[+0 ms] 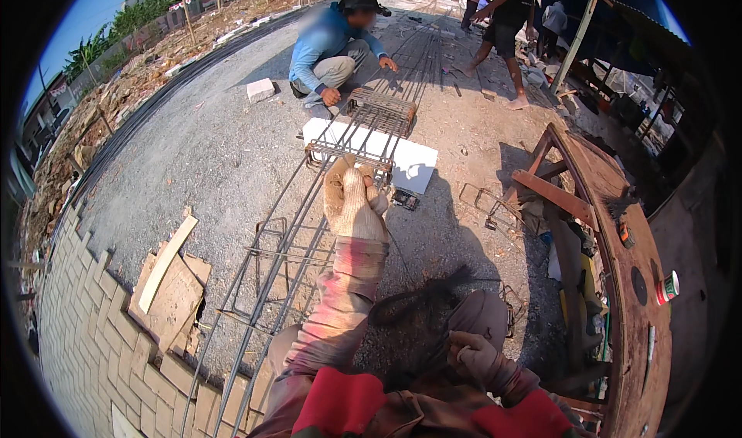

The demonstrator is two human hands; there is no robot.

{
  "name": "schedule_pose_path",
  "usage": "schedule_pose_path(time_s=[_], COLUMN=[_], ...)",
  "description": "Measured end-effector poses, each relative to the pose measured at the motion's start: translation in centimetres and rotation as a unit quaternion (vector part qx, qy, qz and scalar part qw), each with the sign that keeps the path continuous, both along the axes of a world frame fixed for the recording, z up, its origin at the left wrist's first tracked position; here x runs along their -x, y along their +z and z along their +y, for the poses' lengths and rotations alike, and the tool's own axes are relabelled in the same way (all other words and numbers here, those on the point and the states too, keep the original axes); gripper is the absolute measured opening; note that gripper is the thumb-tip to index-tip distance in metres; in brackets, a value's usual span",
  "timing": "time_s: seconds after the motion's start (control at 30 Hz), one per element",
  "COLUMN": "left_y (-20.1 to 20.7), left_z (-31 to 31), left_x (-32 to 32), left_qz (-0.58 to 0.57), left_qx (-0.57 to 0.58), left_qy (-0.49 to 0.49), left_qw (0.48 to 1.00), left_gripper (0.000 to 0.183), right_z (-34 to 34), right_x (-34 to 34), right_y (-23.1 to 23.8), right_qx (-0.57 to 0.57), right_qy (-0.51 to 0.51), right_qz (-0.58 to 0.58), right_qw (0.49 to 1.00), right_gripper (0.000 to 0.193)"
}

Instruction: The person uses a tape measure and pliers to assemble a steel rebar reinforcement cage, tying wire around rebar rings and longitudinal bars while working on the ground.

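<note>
A long rebar cage point(284, 241) runs away from me, its dark bars tied with square wire stirrups point(352, 157). My left hand point(357, 197), in a cream knitted glove, reaches far forward with its fingers closed around the steel where the stirrups bunch together. Part of what it grips is hidden behind the glove. Close to my knee, my right hand point(473, 354) is gloved too, with curled fingers; whatever they hold is too small to make out. Beside it lies a loose bundle of black tie wire point(421, 297). Under the cage sits a white board point(415, 168).
Opposite me a co-worker in blue point(328, 48) squats by more stacked stirrups point(386, 110). Another person point(506, 36) walks behind. A wooden bench point(641, 322) stands on my right, holding a cup point(668, 287) and a tape measure point(626, 235). Cardboard point(174, 299) lies left, beside pavers point(93, 345).
</note>
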State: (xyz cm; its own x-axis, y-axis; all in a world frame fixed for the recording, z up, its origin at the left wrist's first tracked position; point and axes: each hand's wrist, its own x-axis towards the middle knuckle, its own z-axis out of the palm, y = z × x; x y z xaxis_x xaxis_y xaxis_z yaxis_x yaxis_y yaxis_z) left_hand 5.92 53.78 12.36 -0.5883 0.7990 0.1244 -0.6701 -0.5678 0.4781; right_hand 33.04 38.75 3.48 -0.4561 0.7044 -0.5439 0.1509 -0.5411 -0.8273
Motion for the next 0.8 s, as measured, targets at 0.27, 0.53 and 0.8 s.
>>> schedule_pose_path(time_s=[0.27,0.53,0.8], left_y=[-1.1,0.1,-1.6], left_z=[-3.4,-6.4,-6.9], left_x=[-2.5,-3.8,-4.6], left_qz=[0.048,0.117,0.096], left_qx=[-0.003,0.017,0.023], left_qy=[-0.126,-0.145,-0.192], left_qw=[0.991,0.982,0.976], left_gripper=[0.018,0.016,0.014], right_z=[10.4,16.1,15.8], right_x=[5.0,14.3,15.1], right_y=[10.6,16.5,16.0], right_qx=[-0.474,-0.608,-0.583], right_qy=[0.059,0.001,0.002], right_qz=[-0.07,0.096,0.147], right_qw=[0.876,0.788,0.799], right_gripper=[0.035,0.04,0.036])
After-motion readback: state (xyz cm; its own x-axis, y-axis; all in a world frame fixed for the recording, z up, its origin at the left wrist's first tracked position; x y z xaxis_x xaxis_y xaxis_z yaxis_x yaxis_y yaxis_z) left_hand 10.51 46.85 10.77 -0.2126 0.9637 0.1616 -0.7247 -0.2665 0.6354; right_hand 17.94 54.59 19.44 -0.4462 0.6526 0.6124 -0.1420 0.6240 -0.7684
